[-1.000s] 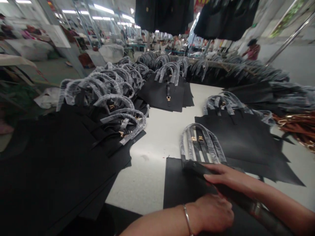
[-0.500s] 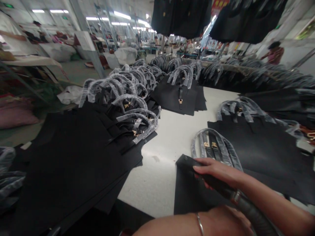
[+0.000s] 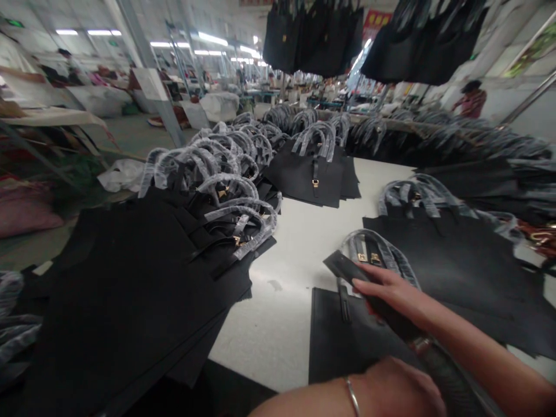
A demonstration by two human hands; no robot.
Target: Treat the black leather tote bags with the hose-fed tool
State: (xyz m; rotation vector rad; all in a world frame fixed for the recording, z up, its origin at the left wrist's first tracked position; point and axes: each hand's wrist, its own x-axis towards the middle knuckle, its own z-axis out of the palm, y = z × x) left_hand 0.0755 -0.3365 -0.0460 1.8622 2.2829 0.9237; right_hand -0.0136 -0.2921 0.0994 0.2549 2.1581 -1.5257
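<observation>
Fingers (image 3: pixel 369 284) of right hand (image 3: pixel 393 296) wrap a flat, matte-black nozzle (image 3: pixel 341 266) above black bag (image 3: pixel 343 347).

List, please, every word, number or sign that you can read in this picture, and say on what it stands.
No text here can be read.
Red banner near the ceiling: marks too blurred to read.
White sheet by the pillar: blurred, unreadable.
Green sign, top left: too small to read.
No lettering shows on the black nozzle under the fingers of the right hand, nor on the black bags.
</observation>
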